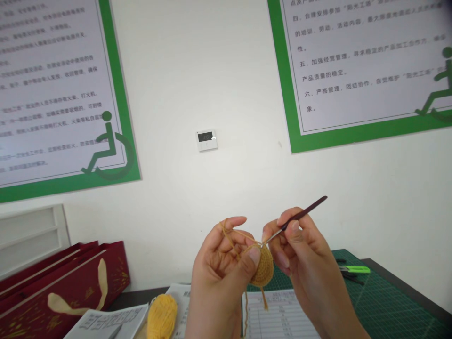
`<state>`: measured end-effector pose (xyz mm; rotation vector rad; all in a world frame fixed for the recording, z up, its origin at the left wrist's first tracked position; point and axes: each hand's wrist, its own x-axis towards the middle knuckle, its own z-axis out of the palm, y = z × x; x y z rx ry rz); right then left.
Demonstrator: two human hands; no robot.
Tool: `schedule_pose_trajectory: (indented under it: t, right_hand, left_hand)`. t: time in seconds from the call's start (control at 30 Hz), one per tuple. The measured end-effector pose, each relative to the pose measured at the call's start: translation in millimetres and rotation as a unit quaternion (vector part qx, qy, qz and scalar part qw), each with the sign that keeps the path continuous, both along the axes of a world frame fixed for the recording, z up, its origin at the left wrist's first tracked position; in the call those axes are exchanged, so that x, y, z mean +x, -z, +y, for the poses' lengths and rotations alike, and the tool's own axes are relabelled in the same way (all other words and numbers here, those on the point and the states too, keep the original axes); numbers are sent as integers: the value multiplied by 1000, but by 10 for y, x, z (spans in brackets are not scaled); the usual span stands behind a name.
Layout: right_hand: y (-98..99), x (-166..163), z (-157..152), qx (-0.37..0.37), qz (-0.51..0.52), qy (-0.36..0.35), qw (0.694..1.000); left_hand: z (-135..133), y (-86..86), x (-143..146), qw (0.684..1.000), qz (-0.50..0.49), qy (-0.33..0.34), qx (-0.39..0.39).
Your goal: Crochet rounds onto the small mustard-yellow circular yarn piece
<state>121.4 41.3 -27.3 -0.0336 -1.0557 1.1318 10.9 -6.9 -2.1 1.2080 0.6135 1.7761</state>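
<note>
My left hand point(229, 263) pinches a small round piece of mustard crochet work point(264, 270) between thumb and fingers. Mustard yarn point(226, 231) loops over its raised index finger and runs to the top of the piece. My right hand point(300, 245) grips a crochet hook point(305, 212) with a dark handle, held like a pen. The hook's metal tip touches the upper edge of the crochet piece. A short yarn tail hangs below the piece, and another strand drops beside my left wrist.
A yellow yarn ball point(162, 315) lies at the lower left, near printed papers point(109, 322) and red gift bags point(70, 292). A printed form point(275, 313) lies on the green cutting mat point(384, 301). On the right is a bright green-handled cutter point(355, 269). Posters hang on the wall behind.
</note>
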Motion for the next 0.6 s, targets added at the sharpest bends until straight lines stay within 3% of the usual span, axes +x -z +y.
schedule_pose_trajectory:
  t: [0.17, 0.33, 0.43, 0.6]
  right_hand:
    - [-1, 21, 0, 29, -13, 43, 999]
    - [38, 59, -7, 155, -60, 201, 965]
    - [67, 127, -36, 259, -117, 321, 903]
    - [45, 212, -105, 391, -209, 505, 741]
  left_hand:
    - [-6, -9, -5, 1000, 7, -5, -15]
    - [6, 3, -4, 1000, 16, -15, -3]
    - [21, 24, 7, 999, 20, -36, 15]
    - [15, 48, 60, 999, 14, -36, 27]
